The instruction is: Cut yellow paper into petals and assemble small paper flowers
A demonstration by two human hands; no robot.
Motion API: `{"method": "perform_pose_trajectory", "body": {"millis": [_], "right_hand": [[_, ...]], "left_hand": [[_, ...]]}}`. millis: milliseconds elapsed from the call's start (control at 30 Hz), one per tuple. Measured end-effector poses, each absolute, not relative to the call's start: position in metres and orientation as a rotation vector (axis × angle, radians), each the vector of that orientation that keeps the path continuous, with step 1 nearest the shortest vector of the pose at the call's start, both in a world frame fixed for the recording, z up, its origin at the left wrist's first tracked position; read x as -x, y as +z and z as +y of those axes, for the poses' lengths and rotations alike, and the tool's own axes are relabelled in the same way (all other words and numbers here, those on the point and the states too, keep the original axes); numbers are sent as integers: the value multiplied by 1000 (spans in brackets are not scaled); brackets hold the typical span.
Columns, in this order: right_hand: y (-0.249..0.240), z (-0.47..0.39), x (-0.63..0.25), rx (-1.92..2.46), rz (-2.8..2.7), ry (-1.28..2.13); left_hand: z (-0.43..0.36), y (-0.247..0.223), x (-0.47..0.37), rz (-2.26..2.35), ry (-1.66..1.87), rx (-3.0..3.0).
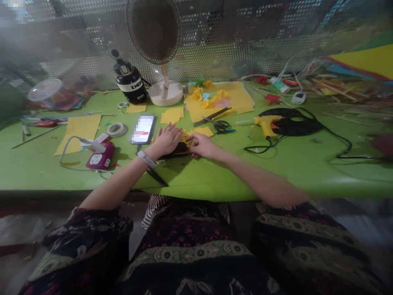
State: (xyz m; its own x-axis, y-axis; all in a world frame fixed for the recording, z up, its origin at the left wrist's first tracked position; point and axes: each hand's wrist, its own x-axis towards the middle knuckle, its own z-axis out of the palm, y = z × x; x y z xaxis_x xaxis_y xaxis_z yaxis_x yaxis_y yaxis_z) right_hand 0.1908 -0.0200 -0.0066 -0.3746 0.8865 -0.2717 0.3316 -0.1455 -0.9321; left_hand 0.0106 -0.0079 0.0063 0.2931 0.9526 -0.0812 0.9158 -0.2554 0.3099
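Note:
My left hand [167, 141] lies palm down with its fingers spread, over a dark object [179, 149] and beside small yellow folded paper [187, 135]. My right hand [201, 146] has curled fingers, its index fingertip at the yellow paper; what the fingers hold, if anything, is hidden. A yellow paper piece [205, 131] sticks out behind the right hand. Black scissors [221, 126] and a yellow-black cutter [215, 116] rest behind it. Yellow paper squares [172, 115] lie beyond the left hand.
A phone [143, 129], tape roll [116, 130] and purple adapter box [101, 156] are at left. Behind stand a black bottle [132, 86] and a fan [166, 93]. Yellow paper flowers [208, 102] lie at the back. A glue gun [266, 125] with its cable is at right.

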Motion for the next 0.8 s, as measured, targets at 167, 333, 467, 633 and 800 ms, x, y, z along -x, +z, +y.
{"method": "perform_pose_trajectory", "body": {"millis": [167,333,467,633,800], "right_hand": [[-6,-21,-191,1377,-1653,1551],[-6,-20,-192,1367,-1657,1545],[-6,-21,-192,1371,-1651,1551],[-7,-21,-191,1378,-1661,1549],[-1,-13,-198,1481,-1841,1314]], "left_hand": [[-8,7,-10,1697,170,-2287],[-7,5,-10,1683,198,-2278],[-6,3,-9,1687,221,-2280],[-7,3,-10,1709,179,-2293],[-6,0,-11,1693,155,-2337]]}}
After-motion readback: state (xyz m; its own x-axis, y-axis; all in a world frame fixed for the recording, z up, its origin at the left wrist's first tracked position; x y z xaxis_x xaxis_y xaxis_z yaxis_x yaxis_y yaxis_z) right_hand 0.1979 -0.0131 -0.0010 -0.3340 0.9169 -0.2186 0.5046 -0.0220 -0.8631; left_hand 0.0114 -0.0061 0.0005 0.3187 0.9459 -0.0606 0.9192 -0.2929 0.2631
